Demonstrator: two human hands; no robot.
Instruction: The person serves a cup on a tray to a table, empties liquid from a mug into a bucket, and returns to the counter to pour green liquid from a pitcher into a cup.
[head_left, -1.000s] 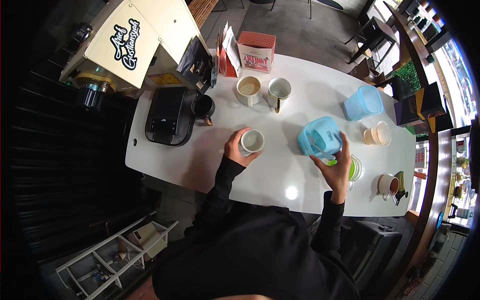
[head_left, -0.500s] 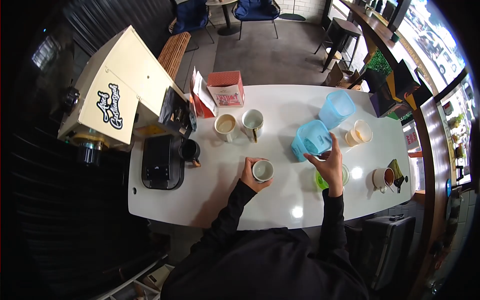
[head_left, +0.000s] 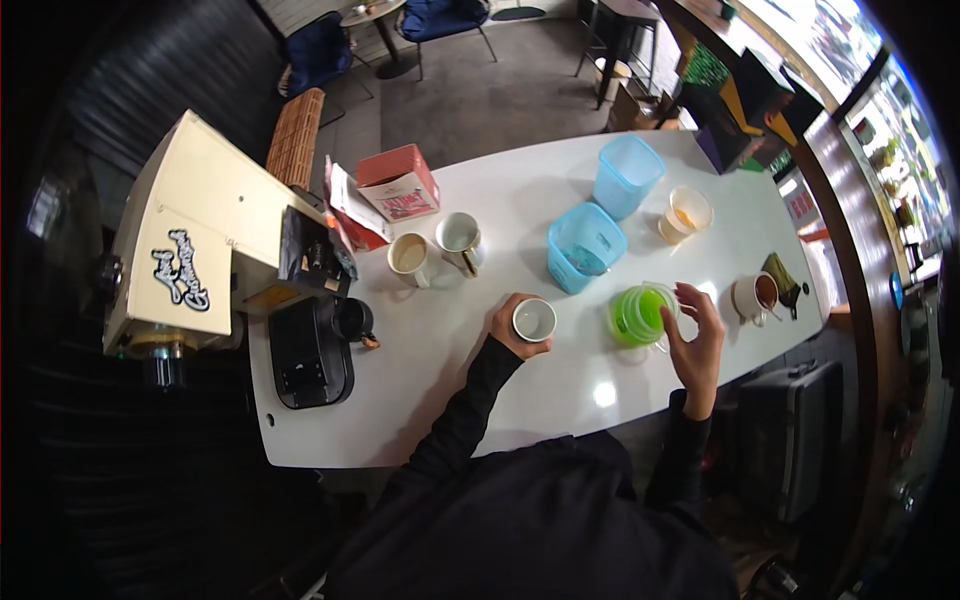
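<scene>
My left hand (head_left: 513,326) is wrapped round a small white cup (head_left: 535,320), which looks empty inside. At the right side of the green container (head_left: 642,315), my right hand (head_left: 697,338) has its thumb and fingers apart. Whether a fingertip touches the container's clear rim I cannot tell. Just behind stands a light-blue plastic tub (head_left: 575,262) with something small in it, and a second blue tub (head_left: 627,180) is farther back. To their right is a clear cup (head_left: 686,215) with something orange inside.
Two mugs, one cream (head_left: 408,262) and one white (head_left: 459,240), stand near a red-and-white box (head_left: 400,185). At left are a cream grinder (head_left: 190,230), a black scale (head_left: 305,365) and a dark cup (head_left: 352,320). A mug with brown contents (head_left: 752,297) sits at right.
My right hand has left the front blue tub and come down and right to the green container. My left hand still holds the white cup. The whole view has turned.
</scene>
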